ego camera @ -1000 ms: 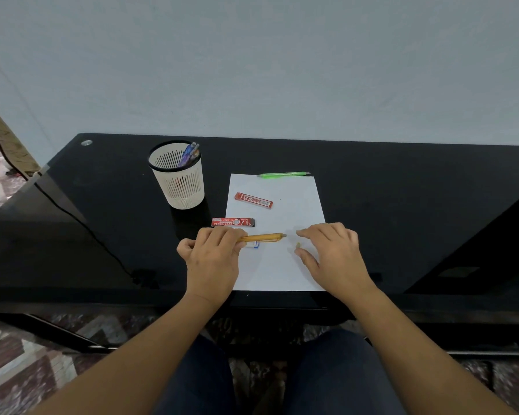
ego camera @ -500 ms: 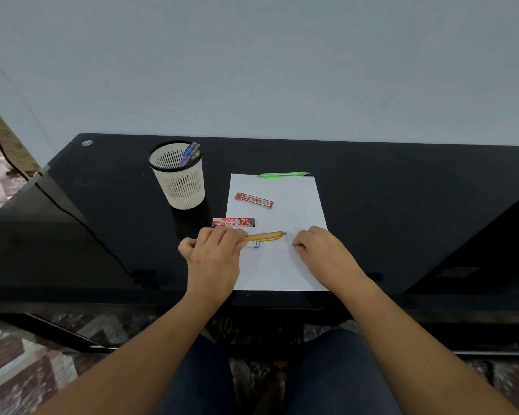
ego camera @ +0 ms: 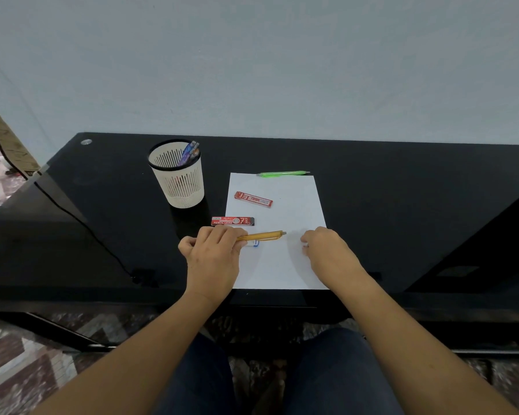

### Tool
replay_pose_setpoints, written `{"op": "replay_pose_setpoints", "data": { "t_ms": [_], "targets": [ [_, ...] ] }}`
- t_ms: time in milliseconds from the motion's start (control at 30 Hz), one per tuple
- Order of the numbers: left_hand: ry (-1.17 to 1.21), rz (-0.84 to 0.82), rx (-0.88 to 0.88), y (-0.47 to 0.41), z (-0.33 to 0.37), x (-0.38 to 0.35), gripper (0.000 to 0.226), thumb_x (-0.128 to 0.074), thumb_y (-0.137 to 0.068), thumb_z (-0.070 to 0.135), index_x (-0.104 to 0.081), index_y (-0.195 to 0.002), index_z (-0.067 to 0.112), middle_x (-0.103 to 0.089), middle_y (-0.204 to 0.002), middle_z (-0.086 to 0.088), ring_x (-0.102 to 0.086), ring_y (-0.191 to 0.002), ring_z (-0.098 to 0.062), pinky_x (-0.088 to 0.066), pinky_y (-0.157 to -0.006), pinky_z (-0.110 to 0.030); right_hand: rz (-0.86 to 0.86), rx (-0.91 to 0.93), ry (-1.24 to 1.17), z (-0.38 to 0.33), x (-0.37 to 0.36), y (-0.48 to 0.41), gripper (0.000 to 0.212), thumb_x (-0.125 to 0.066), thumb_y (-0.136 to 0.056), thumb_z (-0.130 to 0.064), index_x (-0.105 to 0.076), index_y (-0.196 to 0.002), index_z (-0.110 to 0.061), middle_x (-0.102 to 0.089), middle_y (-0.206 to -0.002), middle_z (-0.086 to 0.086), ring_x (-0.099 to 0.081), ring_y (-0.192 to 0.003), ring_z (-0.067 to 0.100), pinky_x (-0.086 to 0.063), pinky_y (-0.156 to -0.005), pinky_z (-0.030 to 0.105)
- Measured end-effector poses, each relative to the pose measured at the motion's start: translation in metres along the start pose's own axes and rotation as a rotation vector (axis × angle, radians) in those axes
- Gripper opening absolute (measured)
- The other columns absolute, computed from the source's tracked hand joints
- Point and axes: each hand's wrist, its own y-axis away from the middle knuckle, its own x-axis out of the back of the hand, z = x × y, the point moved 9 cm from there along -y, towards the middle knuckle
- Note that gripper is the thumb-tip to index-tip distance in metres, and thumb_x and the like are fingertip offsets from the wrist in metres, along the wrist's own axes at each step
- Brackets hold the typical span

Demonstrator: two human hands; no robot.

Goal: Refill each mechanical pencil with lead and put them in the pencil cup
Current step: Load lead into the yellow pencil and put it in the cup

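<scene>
My left hand (ego camera: 213, 259) grips an orange mechanical pencil (ego camera: 262, 236) by its left part, holding it level just over the white paper (ego camera: 282, 265), right end free. To the right, my right hand (ego camera: 327, 250) rests on the paper with fingers curled, fingertips pinched on a small piece, seemingly the pencil's cap, mostly hidden. A green pencil (ego camera: 282, 174) lies at the paper's far edge. Two red lead cases lie nearby: one (ego camera: 253, 199) on the paper, one (ego camera: 232, 221) across its left edge. The white slotted pencil cup (ego camera: 177, 181) at the back left holds blue and purple pencils.
A small white and blue item (ego camera: 253, 242) lies under the orange pencil. The black glass desk (ego camera: 402, 205) meets a pale wall behind. A black cable (ego camera: 72, 217) runs over the desk's left side. My legs are below the desk's front edge.
My right hand's fingers, spread flat on the paper a second ago, have curled and closed over a small piece beside the pencil's end. The left hand and orange pencil stayed put.
</scene>
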Motion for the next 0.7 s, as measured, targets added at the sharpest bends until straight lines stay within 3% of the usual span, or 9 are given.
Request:
{"op": "replay_pose_setpoints", "data": {
  "t_ms": [100,300,433,533,700],
  "targets": [
    [0.009,0.001,-0.001,0.0,-0.001,-0.001,0.008,-0.064,-0.091,0.028,-0.067,-0.097,0.025,-0.067,-0.096,0.009,-0.055,-0.089,-0.014,-0.016,-0.082,-0.03,0.006,-0.007,0.091,-0.002,0.002,0.002,0.03,-0.045,-0.09,0.004,-0.058,-0.111,-0.012,-0.053,-0.101,0.005,-0.044,-0.08,0.016,-0.039,-0.061,0.025],
    [0.006,0.006,-0.014,0.0,0.001,0.001,0.009,-0.066,-0.088,0.027,-0.068,-0.097,0.025,-0.067,-0.095,0.009,-0.057,-0.087,-0.014,-0.016,-0.081,-0.03,0.067,0.029,0.191,-0.011,0.01,0.008,0.023,-0.046,-0.087,0.006,-0.05,-0.103,-0.01,-0.054,-0.102,0.005,-0.04,-0.081,0.015,-0.037,-0.068,0.024],
    [0.003,0.003,-0.016,0.0,0.002,0.001,0.009,-0.068,-0.087,0.025,-0.068,-0.096,0.025,-0.067,-0.094,0.011,-0.057,-0.087,-0.014,-0.016,-0.081,-0.03,0.174,0.113,0.025,-0.015,0.017,0.008,0.016,-0.046,-0.097,-0.01,-0.055,-0.111,-0.013,-0.056,-0.105,0.002,-0.048,-0.091,0.016,-0.042,-0.074,0.026],
    [0.001,0.004,-0.017,0.0,0.001,0.001,0.007,-0.065,-0.09,0.025,-0.068,-0.096,0.026,-0.067,-0.094,0.011,-0.057,-0.088,-0.014,-0.016,-0.082,-0.03,0.273,0.164,-0.111,-0.02,0.024,0.01,0.019,-0.052,-0.096,-0.011,-0.06,-0.114,-0.012,-0.06,-0.106,0.003,-0.051,-0.095,0.017,-0.045,-0.08,0.027],
    [0.0,-0.009,-0.014,0.0,0.001,0.0,0.006,-0.065,-0.09,0.026,-0.067,-0.096,0.027,-0.066,-0.094,0.011,-0.056,-0.089,-0.014,-0.016,-0.082,-0.031,0.293,0.206,-0.157,-0.028,0.025,0.012,0.022,-0.053,-0.096,-0.014,-0.062,-0.116,-0.012,-0.062,-0.108,0.003,-0.053,-0.097,0.018,-0.042,-0.085,0.026]
  ]
}}
